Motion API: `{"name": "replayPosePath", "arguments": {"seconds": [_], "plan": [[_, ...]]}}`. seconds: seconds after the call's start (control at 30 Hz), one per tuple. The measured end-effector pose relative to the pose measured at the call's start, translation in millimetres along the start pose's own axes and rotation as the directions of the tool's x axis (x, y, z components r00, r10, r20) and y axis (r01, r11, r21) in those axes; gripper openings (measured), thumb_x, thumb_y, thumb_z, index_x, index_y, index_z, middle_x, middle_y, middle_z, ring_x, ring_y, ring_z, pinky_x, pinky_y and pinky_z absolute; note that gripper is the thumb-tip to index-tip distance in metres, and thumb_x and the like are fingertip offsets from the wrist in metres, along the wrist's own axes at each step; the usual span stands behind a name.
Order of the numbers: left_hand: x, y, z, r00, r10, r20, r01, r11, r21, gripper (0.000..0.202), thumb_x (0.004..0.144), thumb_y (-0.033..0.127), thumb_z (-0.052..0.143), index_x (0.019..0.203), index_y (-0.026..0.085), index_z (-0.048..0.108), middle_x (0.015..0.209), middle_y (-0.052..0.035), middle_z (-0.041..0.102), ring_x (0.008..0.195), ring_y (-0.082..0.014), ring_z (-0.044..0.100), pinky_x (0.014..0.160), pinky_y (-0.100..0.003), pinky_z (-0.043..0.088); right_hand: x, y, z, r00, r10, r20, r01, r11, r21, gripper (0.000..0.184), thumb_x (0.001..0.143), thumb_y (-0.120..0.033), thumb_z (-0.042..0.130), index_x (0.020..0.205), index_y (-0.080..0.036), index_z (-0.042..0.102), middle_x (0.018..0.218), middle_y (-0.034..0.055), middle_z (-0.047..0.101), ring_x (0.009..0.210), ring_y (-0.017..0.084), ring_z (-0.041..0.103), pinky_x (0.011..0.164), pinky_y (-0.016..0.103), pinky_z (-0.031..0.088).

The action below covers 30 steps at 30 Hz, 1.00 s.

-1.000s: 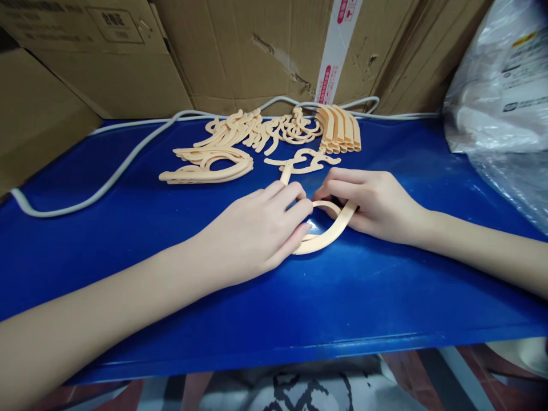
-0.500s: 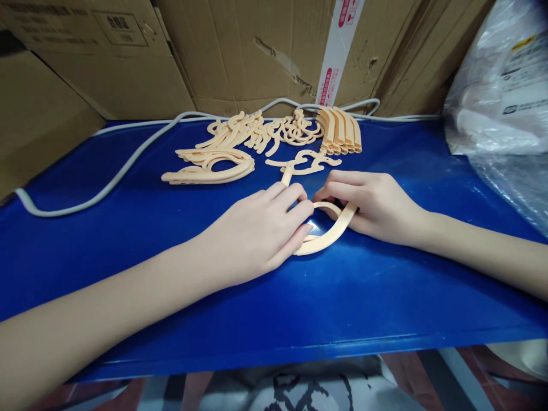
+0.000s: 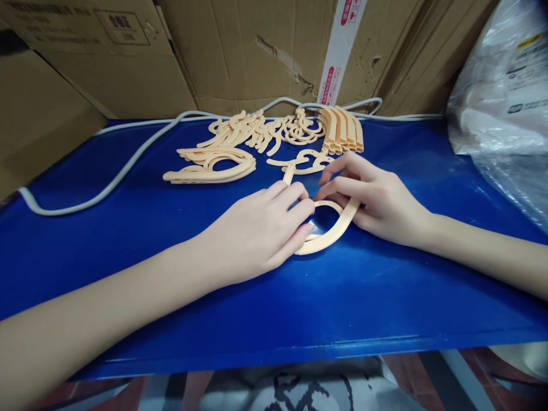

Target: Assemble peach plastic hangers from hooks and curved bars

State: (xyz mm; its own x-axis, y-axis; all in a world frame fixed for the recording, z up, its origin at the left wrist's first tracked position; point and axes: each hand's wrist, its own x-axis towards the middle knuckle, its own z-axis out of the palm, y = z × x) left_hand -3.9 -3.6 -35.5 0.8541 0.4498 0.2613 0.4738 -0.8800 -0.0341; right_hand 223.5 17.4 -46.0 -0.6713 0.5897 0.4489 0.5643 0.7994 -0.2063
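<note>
A beige plastic folding hanger [image 3: 327,237], with curved arms round an open middle, lies on the blue table between my hands. My left hand [image 3: 268,228] grips its left side, fingers curled over it and the thumb near the lower curve. On its right arm is my right hand [image 3: 377,197], with the thumb and lower fingers round the arm and the index finger lifted and bent. My fingers hide parts of the hanger. Just beyond my hands lie loose curved hook pieces [image 3: 306,166].
Folded hangers [image 3: 209,174] are stacked at the back left. Behind them are piles of hook pieces [image 3: 233,130] and, to their right, stacked curved arms [image 3: 342,130]. A white cable [image 3: 128,165] runs along the cardboard boxes [image 3: 257,51]. Plastic-wrapped goods [image 3: 500,97] stand at the right.
My right hand's index finger has risen from the hanger and the hand has opened slightly. My left hand keeps its hold. The hanger has barely moved.
</note>
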Motion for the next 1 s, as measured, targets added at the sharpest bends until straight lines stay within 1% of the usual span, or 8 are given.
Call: {"name": "replayPosePath", "arguments": {"seconds": [0.07,0.13,0.27,0.43,0.53,0.8,0.9,1.0], "plan": [[0.2,0.1,-0.3,1.0,-0.022,0.004,0.022,0.999,-0.025,0.038,0.1,0.025,0.031,0.111,0.006,0.062,0.105,-0.0135,0.06,0.097,-0.026,0.054,0.086,-0.039,0.046,1.0,-0.8,-0.6,0.999,0.036,-0.036,-0.034,0.998,0.043,0.015,0.091,-0.018,0.048,0.092,-0.023,0.062,0.106,0.0067,0.055,0.093,0.02,0.06,0.076,0.035,0.051],[0.3,-0.2,-0.6,0.999,-0.05,0.01,0.051,0.997,-0.06,0.037,0.1,0.027,0.032,0.111,0.008,0.061,0.106,-0.013,0.06,0.098,-0.0259,0.054,0.088,-0.039,0.045,2.0,-1.0,-1.3,0.996,0.074,-0.056,-0.07,0.995,0.078,0.012,0.091,-0.02,0.052,0.09,-0.024,0.063,0.106,0.0065,0.056,0.092,0.021,0.06,0.074,0.035,0.051],[0.4,-0.4,-0.6,0.998,-0.068,0.015,0.069,0.99,-0.121,0.035,0.1,0.025,0.032,0.109,0.009,0.062,0.106,-0.0116,0.059,0.099,-0.0248,0.053,0.089,-0.038,0.044,3.8,0.6,-2.2,0.989,0.13,-0.07,-0.12,0.984,0.134,0.008,0.088,-0.026,0.058,0.086,-0.021,0.065,0.095,0.006,0.06,0.076,0.018,0.059,0.061,0.031,0.048],[-0.6,0.4,-1.0,0.997,-0.076,0.021,0.078,0.984,-0.162,0.034,0.1,0.024,0.032,0.109,0.011,0.062,0.106,-0.0099,0.059,0.098,-0.0232,0.053,0.088,-0.037,0.044,4.5,2.6,-2.7,0.99,0.139,-0.034,-0.132,0.981,0.143,0.006,0.085,-0.025,0.062,0.084,-0.02,0.065,0.081,0.0022,0.064,0.066,0.015,0.056,0.059,0.028,0.044],[-1.0,0.3,-1.6,0.997,-0.062,0.033,0.067,0.985,-0.158,0.034,0.1,0.024,0.031,0.109,0.013,0.062,0.107,-0.0096,0.058,0.097,-0.0225,0.053,0.087,-0.036,0.043,4.3,2.6,-3.2,0.993,0.112,-0.027,-0.107,0.985,0.136,0.008,0.088,-0.025,0.059,0.085,-0.02,0.065,0.084,0.0033,0.064,0.07,0.016,0.058,0.061,0.028,0.045],[-0.1,-0.9,-2.3,0.996,-0.086,0.038,0.091,0.979,-0.185,0.026,0.098,0.019,0.037,0.107,0.015,0.061,0.1,-0.0068,0.06,0.096,-0.0213,0.051,0.081,-0.033,0.043,3.0,0.8,-2.4,0.998,0.049,-0.029,-0.046,0.995,0.091,0.021,0.092,-0.014,0.043,0.096,-0.022,0.061,0.1,0.0064,0.058,0.094,0.022,0.061,0.08,0.035,0.05],[0.3,-0.7,-3.4,0.994,-0.101,0.048,0.11,0.959,-0.262,0.027,0.099,0.019,0.035,0.106,0.015,0.062,0.1,-0.0057,0.061,0.095,-0.0199,0.05,0.082,-0.032,0.042,2.5,0.0,-2.3,0.998,0.047,-0.028,-0.045,0.995,0.084,0.021,0.092,-0.013,0.041,0.098,-0.023,0.059,0.102,0.0065,0.058,0.096,0.022,0.061,0.082,0.036,0.051],[0.7,-0.4,-4.7,0.989,-0.142,0.04,0.146,0.916,-0.373,0.031,0.101,0.03,0.035,0.102,0.017,0.063,0.095,-0.0034,0.062,0.093,-0.0183,0.05,0.082,-0.031,0.041,2.0,-0.1,-2.7,0.999,0.041,-0.025,-0.039,0.996,0.085,0.018,0.092,-0.016,0.043,0.099,-0.024,0.057,0.102,0.0065,0.059,0.095,0.022,0.06,0.08,0.035,0.051]]}}
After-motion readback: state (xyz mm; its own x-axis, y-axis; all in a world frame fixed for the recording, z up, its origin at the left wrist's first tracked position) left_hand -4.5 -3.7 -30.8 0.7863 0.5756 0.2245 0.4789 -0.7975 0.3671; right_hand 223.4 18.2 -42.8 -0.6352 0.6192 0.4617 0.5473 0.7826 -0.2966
